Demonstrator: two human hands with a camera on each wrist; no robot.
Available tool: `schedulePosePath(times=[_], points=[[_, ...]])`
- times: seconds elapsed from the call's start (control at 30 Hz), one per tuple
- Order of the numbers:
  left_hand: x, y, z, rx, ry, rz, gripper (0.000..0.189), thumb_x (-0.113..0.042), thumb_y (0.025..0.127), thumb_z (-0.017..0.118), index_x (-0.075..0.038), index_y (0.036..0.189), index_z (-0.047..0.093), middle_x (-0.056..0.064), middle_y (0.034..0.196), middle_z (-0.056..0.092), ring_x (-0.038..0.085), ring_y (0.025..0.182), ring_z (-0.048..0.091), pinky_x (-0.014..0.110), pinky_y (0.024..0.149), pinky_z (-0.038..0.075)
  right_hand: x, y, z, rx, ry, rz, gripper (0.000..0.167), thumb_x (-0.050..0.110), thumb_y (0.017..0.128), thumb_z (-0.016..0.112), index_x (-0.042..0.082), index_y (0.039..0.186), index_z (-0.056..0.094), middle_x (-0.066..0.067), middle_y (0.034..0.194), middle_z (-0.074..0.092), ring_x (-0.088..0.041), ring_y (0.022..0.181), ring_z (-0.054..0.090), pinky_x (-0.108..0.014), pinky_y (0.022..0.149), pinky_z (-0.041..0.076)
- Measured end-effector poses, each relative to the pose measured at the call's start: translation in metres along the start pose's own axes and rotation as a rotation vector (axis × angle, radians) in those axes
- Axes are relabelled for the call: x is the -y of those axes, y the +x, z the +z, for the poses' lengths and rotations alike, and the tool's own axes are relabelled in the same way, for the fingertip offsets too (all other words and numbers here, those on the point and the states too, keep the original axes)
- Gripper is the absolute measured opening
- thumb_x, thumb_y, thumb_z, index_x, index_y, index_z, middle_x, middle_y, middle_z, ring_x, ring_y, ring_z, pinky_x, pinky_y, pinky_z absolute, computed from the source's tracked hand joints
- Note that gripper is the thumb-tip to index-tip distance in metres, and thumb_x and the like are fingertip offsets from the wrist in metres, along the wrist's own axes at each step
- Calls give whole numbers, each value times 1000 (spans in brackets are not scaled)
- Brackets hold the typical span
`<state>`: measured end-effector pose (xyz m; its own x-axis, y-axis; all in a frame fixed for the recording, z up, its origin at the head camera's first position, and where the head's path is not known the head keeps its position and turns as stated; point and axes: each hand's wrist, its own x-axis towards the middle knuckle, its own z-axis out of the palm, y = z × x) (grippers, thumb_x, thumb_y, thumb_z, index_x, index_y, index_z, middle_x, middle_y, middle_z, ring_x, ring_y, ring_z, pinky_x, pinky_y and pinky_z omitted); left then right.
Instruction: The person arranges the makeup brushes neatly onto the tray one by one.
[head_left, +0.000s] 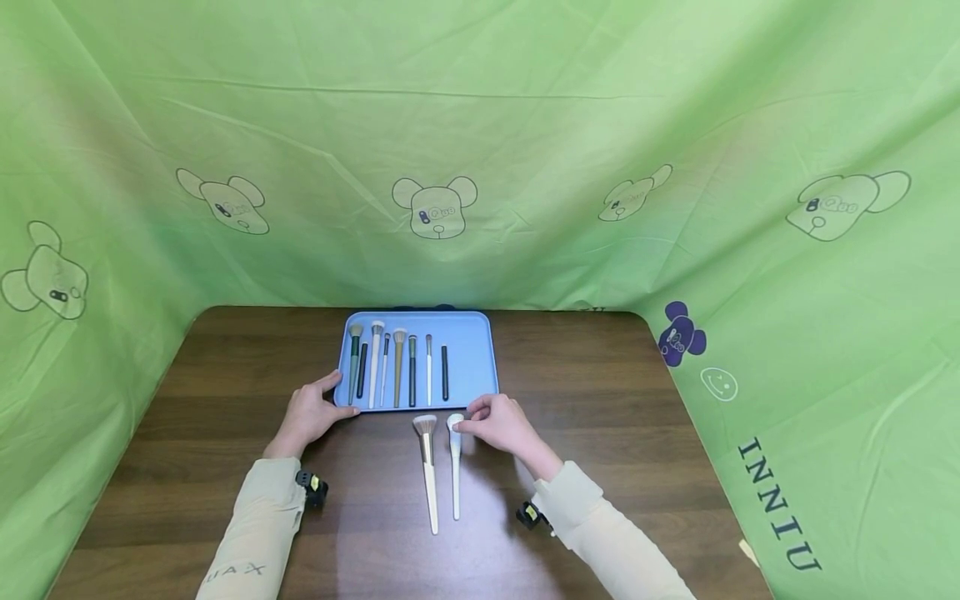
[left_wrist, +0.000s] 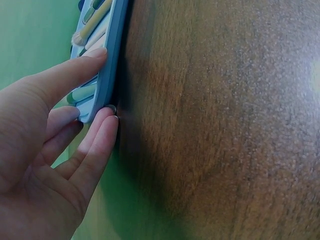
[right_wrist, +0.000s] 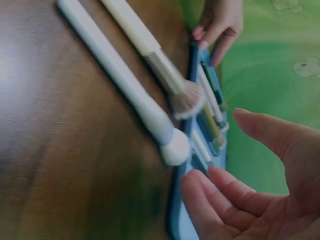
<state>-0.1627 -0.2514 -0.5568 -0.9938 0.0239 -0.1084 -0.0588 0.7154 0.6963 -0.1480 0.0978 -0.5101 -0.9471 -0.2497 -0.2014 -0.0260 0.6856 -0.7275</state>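
My left hand (head_left: 309, 414) holds the front left corner of a blue tray (head_left: 471, 367), its thumb along the front rim and fingers at the left side. Several makeup brushes, among them a wooden-handled brush (head_left: 397, 375), lie side by side in the tray, heads mostly toward the back. Two more lie on the table before it: a fan-shaped makeup brush (head_left: 430, 475) with a pale handle and a white makeup brush (head_left: 455, 475). Beside the white brush's head is my right hand (head_left: 504, 425). In the right wrist view, its thumb and fingers are spread apart, with nothing between them.
The brown wooden table (head_left: 600, 392) carries the tray near its back edge. A green cloth (head_left: 525, 125) printed with bear heads hangs behind and along both sides. Small black wrist cameras, such as the left one (head_left: 315, 489), sit at both cuffs.
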Motion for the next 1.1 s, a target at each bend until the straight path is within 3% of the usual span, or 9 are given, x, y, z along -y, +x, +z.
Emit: schedulePosePath(times=[0.17, 0.33, 0.63, 1.1], points=[[0, 0, 1, -4, 7, 4, 83, -21, 82, 86, 11, 146, 44, 24, 152, 41, 46, 140, 36, 57, 111, 33, -11, -6, 12, 56, -4, 15, 21, 28, 81, 85, 11, 80, 74, 3, 64, 68, -10, 55, 61, -26, 52, 51], [-1, 0, 0, -7, 2, 3, 83, -20, 82, 86, 11, 146, 44, 24, 152, 41, 46, 140, 36, 57, 111, 33, -20, -10, 28, 114, 21, 39, 24, 26, 81, 87, 12, 68, 72, -1, 55, 65, -9, 42, 58, -24, 42, 49], [-2, -2, 0, -7, 0, 5, 83, -19, 82, 86, 12, 146, 43, 24, 152, 41, 46, 140, 36, 57, 111, 33, -21, -14, 44, 135, 34, 62, 28, 20, 80, 87, 11, 62, 67, -2, 51, 62, -11, 40, 58, -26, 41, 52], [-1, -2, 0, 0, -3, -4, 82, -20, 84, 85, 11, 147, 43, 24, 153, 40, 46, 141, 35, 57, 112, 33, -18, -15, 49, 140, 78, 106, 26, 15, 80, 84, 8, 63, 66, -6, 52, 64, -15, 41, 61, -31, 43, 55]])
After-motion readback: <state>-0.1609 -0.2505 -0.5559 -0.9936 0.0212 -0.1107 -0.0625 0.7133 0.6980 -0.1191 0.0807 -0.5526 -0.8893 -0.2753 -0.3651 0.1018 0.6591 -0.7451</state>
